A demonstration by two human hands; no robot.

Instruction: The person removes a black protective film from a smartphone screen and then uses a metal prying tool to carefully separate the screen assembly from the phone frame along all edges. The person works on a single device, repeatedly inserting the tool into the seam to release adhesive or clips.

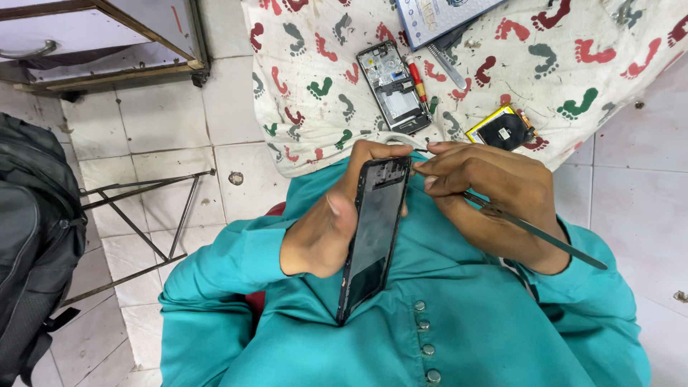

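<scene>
The left hand (322,233) grips a dark phone frame (374,236) along its left long edge, thumb on the near face and fingers curled behind; the grip is closed firmly on the frame. The right hand (491,204) pinches a slim metal tool (534,231), fingers closed around the shaft near its working end.

The frame stands on edge against the teal garment (459,330), its long axis running from the lower end at the chest up and slightly right toward the cloth. The tool tip meets the frame at its upper right corner, so the work point lies just right of the left-hand grip and directly at the right fingertips. The right hand is the nearer of the two to that corner.

On the footprint-patterned cloth (315,136) above, well apart from both hands, lie an opened phone body (394,86), a red-handled screwdriver (416,77) and a yellow-edged battery (502,129).

The tool tip itself is hidden behind the fingers. The frame's far face cannot be seen.
</scene>
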